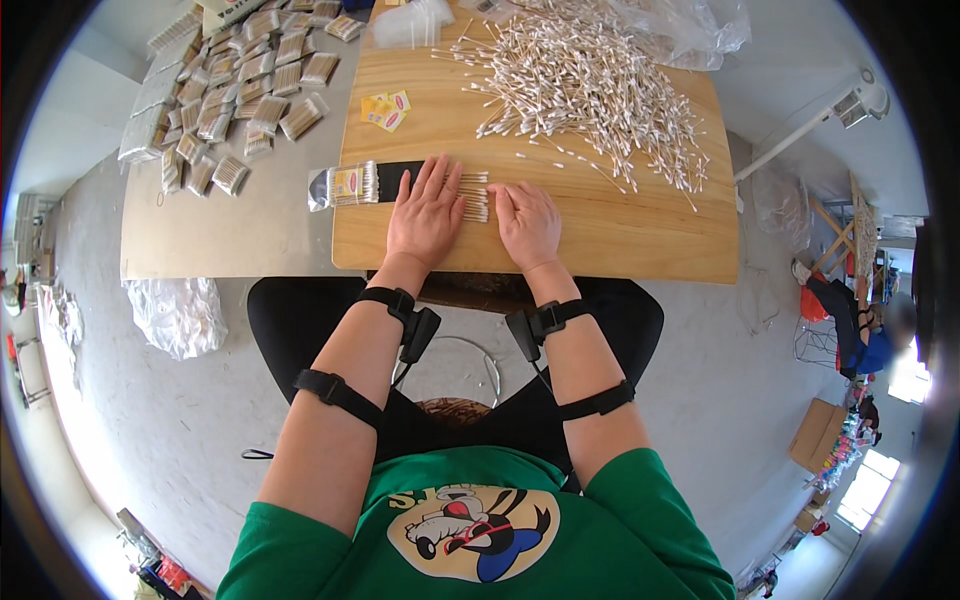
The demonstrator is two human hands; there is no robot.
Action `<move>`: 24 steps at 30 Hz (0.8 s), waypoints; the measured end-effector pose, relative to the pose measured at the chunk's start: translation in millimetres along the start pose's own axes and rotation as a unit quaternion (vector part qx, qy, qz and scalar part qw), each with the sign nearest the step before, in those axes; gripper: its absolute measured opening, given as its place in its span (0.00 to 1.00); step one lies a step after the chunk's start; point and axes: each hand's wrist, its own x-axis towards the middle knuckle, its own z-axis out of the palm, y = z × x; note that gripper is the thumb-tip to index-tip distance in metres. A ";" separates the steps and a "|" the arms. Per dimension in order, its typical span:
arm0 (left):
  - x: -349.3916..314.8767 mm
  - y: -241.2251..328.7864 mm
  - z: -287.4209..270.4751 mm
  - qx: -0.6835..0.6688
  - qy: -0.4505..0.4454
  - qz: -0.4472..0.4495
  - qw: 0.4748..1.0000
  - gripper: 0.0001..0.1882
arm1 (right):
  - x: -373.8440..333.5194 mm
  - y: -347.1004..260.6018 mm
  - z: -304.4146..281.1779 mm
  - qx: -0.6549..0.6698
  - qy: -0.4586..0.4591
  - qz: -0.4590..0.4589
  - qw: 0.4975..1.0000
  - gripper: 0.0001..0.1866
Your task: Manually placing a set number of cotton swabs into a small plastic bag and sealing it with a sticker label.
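Observation:
My left hand (425,218) lies flat with its fingers stretched out over a row of cotton swabs (478,205) on the wooden board. Beneath its fingers a black strip (398,178) shows, running left to a clear packet of swabs (352,184) with a yellow label. That packet reaches past the board's left edge. Just right of the row, my right hand (530,228) rests on the wood with its fingers curled in and the thumb beside them. Whatever those fingers may hold is hidden.
A large heap of loose cotton swabs (590,85) covers the far right of the board (620,235). Yellow-and-white cards (385,108) lie at its left, below clear plastic sleeves (412,22). Many filled swab packets (230,85) pile up on the grey table (230,235).

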 end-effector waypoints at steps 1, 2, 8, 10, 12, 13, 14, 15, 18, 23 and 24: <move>0.3 0.0 0.7 -0.001 0.001 0.001 1.000 0.27 | 0.6 0.3 -0.1 0.003 0.002 0.004 1.000 0.09; 0.4 0.1 0.2 0.000 0.001 0.000 1.000 0.27 | 1.5 -1.4 0.1 0.003 0.002 0.003 1.000 0.09; -0.2 -2.1 -1.2 0.015 -0.015 -0.012 1.000 0.27 | -0.8 -5.5 0.5 0.049 -0.038 0.049 0.997 0.07; -0.9 -2.1 -1.2 0.003 -0.020 -0.010 1.000 0.27 | -9.2 -10.8 -1.8 -0.037 -0.026 -0.031 0.998 0.22; -0.9 0.9 -1.7 0.001 -0.016 -0.011 1.000 0.27 | -11.3 -13.9 -1.2 -0.070 -0.047 -0.072 0.994 0.28; -0.5 1.6 -1.8 -0.003 -0.015 -0.006 1.000 0.27 | -10.0 -14.5 0.4 -0.107 -0.065 -0.107 0.986 0.35; 0.4 2.8 -1.3 -0.004 -0.015 -0.005 1.000 0.27 | -9.3 -11.2 2.7 -0.106 -0.067 -0.109 0.986 0.35; 0.4 2.6 -1.4 -0.005 -0.014 -0.008 1.000 0.27 | -8.3 -7.9 5.6 -0.125 -0.105 -0.110 0.981 0.36; -1.0 -0.9 -1.3 -0.015 -0.017 -0.012 1.000 0.27 | -3.3 -5.9 12.0 -0.150 -0.156 -0.119 0.969 0.36; -1.8 1.4 -2.1 -0.017 -0.021 -0.016 1.000 0.28 | -4.8 -8.2 15.2 -0.172 -0.191 -0.119 0.959 0.33; -1.6 1.7 -3.1 -0.024 -0.020 -0.016 0.999 0.28 | -5.5 -9.8 15.5 -0.176 -0.187 -0.112 0.960 0.33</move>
